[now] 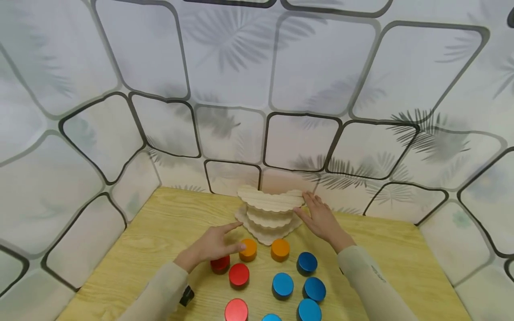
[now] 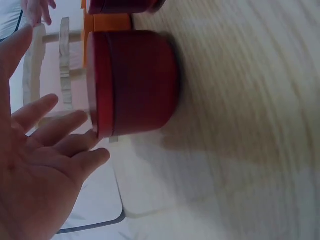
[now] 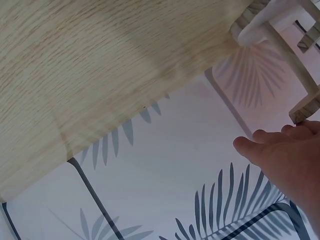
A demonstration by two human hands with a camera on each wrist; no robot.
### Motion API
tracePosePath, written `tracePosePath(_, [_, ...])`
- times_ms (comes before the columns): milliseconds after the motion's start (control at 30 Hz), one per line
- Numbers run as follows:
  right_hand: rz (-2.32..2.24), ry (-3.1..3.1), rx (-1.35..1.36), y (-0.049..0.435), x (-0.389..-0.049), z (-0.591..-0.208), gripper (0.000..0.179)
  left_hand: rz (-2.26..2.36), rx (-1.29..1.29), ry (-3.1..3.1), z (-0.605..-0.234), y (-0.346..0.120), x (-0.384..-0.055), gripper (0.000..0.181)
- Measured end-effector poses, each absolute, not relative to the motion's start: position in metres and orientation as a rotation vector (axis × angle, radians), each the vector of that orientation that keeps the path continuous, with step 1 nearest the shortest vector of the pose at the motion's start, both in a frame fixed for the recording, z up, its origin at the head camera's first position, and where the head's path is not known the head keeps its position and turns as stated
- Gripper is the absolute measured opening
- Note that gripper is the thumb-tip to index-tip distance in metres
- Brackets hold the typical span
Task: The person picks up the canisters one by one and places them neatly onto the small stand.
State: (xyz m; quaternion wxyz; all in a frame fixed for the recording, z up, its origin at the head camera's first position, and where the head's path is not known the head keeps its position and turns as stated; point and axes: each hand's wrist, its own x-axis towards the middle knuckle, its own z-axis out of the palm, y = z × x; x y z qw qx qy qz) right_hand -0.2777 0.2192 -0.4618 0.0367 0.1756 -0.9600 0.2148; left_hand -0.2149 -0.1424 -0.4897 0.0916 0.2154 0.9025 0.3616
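Note:
A pale wooden three-tier stand with scalloped edges stands against the back wall. My right hand has its fingers extended along the right end of the stand's top tier; in the right wrist view, the fingertips are right by a wooden tier edge. My left hand reaches in from the left, index finger pointing at the stand's lower left edge and thumb over an orange tin. Seen from the left wrist, its fingers are loosely spread beside a dark red tin, gripping nothing.
A second orange tin stands in front of the stand. Red tins are grouped nearer on the left, several blue tins on the right. Patterned fabric walls enclose the wooden table at the back and sides.

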Motion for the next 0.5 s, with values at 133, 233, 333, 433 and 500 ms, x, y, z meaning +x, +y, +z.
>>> tracePosePath(133, [0.676,-2.941,0.541,0.22,-0.278,-0.463,0.077,1.178,0.658,2.587,-0.494,-0.142,-0.214,0.077])
tracePosePath(233, [0.681,-2.946,0.538,0.22,-0.278,-0.464,0.077,1.264,0.666,2.497,-0.498,-0.142,-0.215,0.075])
tracePosePath(333, [0.691,-2.943,0.537,0.22,-0.278,-0.464,0.077,1.314,0.673,2.429,-0.501,-0.142,-0.216,0.075])
tracePosePath(433, [0.698,-2.937,0.541,0.22,-0.278,-0.464,0.076,1.349,0.673,2.375,-0.502,-0.142,-0.217,0.076])
tracePosePath(500, [0.7,-2.937,0.542,0.22,-0.279,-0.464,0.076,1.369,0.669,2.345,-0.503,-0.143,-0.218,0.077])
